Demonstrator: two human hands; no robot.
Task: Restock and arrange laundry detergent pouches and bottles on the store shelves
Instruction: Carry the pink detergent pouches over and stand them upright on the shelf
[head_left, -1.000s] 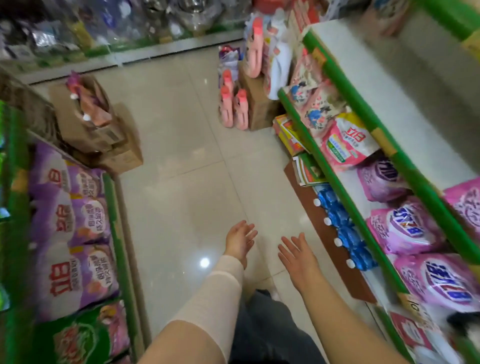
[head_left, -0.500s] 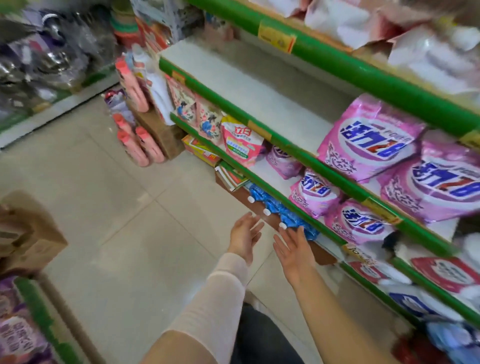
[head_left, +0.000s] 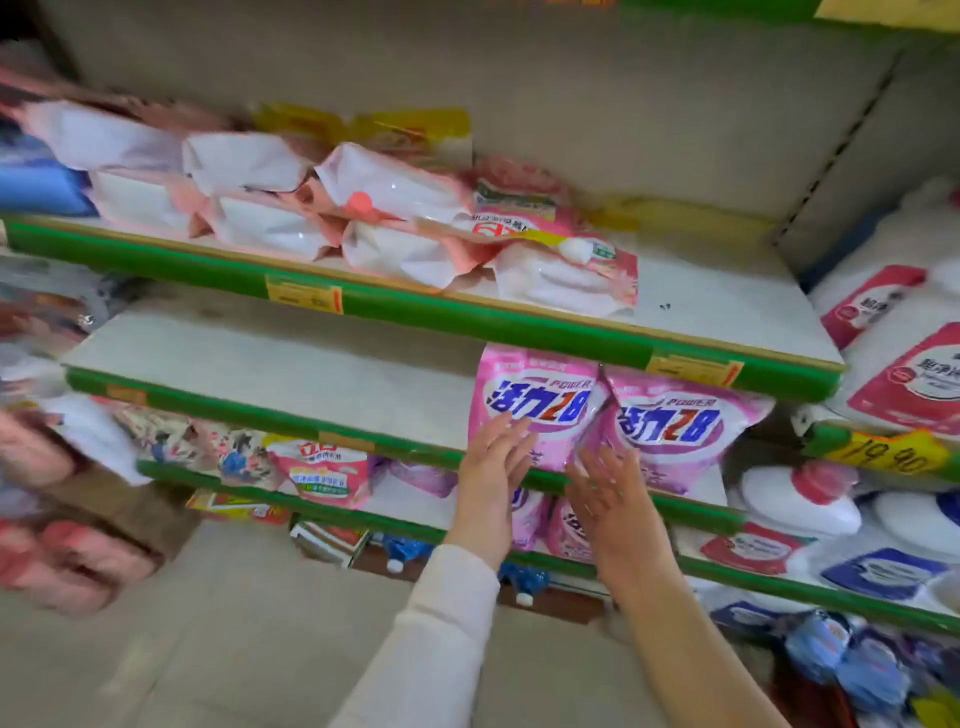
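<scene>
Fingers (head_left: 511, 441) straight on left hand (head_left: 493, 467) and right hand (head_left: 608, 499), both holding nothing, just before two pink pouches (head_left: 675, 426) upright on the middle shelf (head_left: 260, 364), lower edges hidden by hands, upper-shelf pouch pile (head_left: 395, 228) too blurred to count.

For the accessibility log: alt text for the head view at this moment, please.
A person's left hand and right hand, both open, reach toward two pink detergent pouches standing side by side on a green-edged middle shelf. The shelf above holds pink-and-white pouches lying flat in a pile.
</scene>
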